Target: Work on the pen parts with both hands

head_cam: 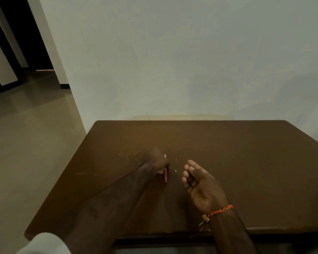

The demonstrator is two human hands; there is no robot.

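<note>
A person's left hand [155, 162] grips a slim pink plastic pen [165, 174] on the dark brown wooden table [246, 162]. At three o'clock, the right hand [200, 184] hovers open, palm up, holding nothing. A tiny white fragment [175, 171] lies between them; pale specks [128, 154] scatter toward ten o'clock, so work appears underway.

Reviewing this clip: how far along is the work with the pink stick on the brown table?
Looks partway. Done: pale crumbs already lie scattered on the table, and a small white bit lies beside the stick. In hand: the left hand grips the pink stick; the right hand is open, palm up, holding nothing. Left: most of the stick looks intact, and the crumbs are not gathered.
</note>
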